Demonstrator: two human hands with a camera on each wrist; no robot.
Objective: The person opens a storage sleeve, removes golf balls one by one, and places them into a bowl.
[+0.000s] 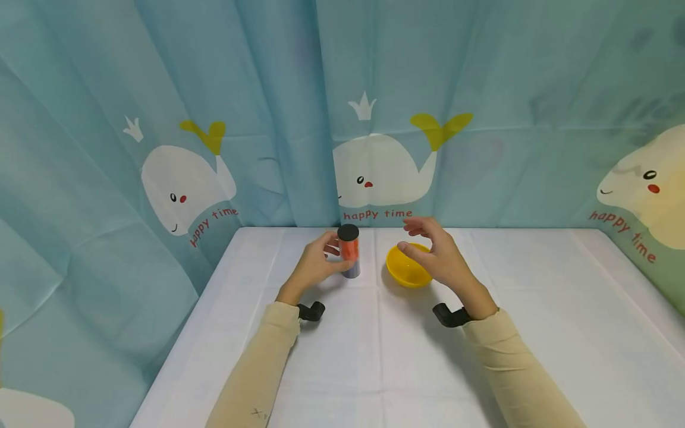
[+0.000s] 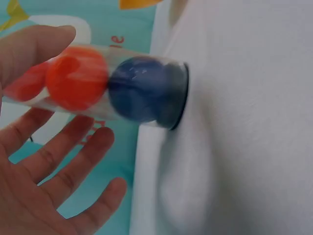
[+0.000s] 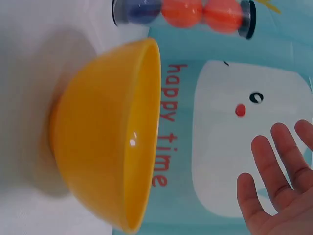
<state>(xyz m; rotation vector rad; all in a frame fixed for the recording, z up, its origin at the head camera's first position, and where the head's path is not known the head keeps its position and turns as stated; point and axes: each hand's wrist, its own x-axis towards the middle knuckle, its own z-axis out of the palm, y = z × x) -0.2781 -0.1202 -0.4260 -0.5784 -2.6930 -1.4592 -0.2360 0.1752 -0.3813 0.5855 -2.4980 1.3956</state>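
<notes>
A clear tube [image 1: 349, 252] with a black cap stands upright beside my left hand [image 1: 317, 260]. Orange-red balls and a dark blue ball [image 2: 139, 89] show through its wall. My left thumb lies across one side of the tube and the fingertips reach behind it, holding it; the little finger sticks out apart. Whether the tube's base touches the table cannot be told. My right hand [image 1: 436, 252] is over the right side of a yellow bowl [image 1: 407, 276], its fingers loosely bent and holding nothing. From the right wrist, the bowl [image 3: 98, 132] appears upright on the table.
A white cloth covers the table [image 1: 374, 356]. Behind it and to the sides hangs a light blue curtain [image 1: 289, 89] with printed whales. Each wrist wears a black camera mount [image 1: 452, 316]. The bowl sits to the right of the tube, a small gap between them.
</notes>
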